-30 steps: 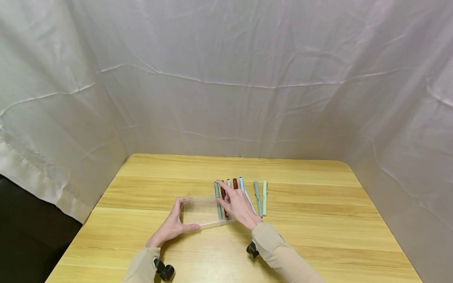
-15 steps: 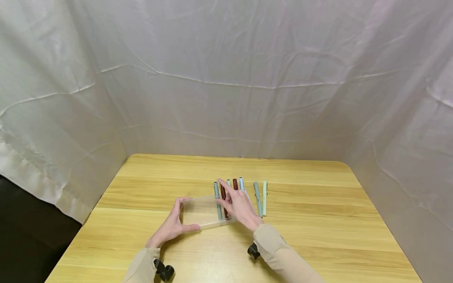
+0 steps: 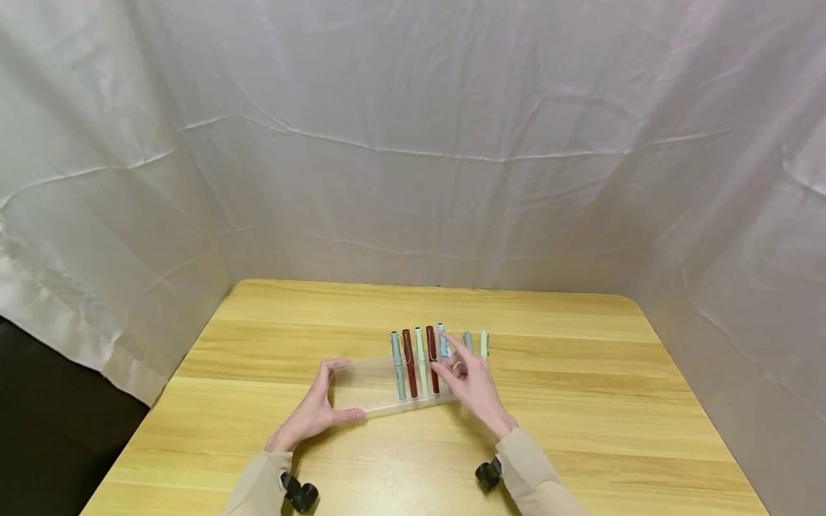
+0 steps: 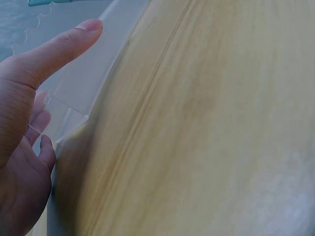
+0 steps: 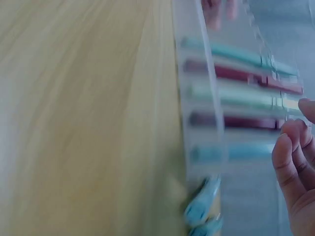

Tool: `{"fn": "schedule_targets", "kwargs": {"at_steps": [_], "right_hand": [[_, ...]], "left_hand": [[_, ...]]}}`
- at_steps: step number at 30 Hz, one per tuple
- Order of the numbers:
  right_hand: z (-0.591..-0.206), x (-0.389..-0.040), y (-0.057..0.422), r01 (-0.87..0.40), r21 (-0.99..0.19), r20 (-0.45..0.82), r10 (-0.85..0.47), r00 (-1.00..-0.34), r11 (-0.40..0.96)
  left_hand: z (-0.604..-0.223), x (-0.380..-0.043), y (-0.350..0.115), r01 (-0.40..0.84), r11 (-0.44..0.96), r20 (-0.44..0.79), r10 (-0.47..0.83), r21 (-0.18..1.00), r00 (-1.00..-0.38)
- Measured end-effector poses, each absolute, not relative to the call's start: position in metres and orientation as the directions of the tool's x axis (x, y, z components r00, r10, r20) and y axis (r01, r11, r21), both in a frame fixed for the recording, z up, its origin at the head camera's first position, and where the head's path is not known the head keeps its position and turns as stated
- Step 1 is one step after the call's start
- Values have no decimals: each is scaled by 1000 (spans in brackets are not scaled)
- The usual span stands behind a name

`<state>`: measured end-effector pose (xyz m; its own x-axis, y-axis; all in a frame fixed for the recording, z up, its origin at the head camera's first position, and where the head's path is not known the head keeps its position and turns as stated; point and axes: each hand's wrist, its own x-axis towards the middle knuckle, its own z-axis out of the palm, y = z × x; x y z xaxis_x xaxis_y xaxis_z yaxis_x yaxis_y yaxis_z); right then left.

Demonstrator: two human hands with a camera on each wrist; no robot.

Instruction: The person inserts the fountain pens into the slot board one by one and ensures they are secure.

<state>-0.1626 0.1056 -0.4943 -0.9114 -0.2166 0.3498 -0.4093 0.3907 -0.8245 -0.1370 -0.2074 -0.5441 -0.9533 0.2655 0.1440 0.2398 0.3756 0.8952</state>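
Nearby, two pens [image 3: 484, 343] partly hidden behind the right hand [image 3: 476, 388]

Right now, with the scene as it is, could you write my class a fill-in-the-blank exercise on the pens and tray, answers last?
1. The left hand grips the tray at its ___ end (left or right).
2. The tray holds ___ pens.
3. The pen between the two dark red pens is pale ___.
4. In the head view, ___ more pens lie right of the tray.

Answers: left; five; green; two.
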Motion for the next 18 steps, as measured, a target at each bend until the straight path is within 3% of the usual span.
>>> {"fn": "schedule_targets", "kwargs": {"at_steps": [8, 18], "right_hand": [[-514, -167, 154, -116, -962, 120, 3, -993, 249], [-531, -179, 183, 8, -967, 4, 47, -999, 256]], "left_hand": [[-544, -137, -208, 221, 369, 124, 270, 903, -955], [-545, -138, -209, 229, 375, 130, 271, 898, -954]]}}
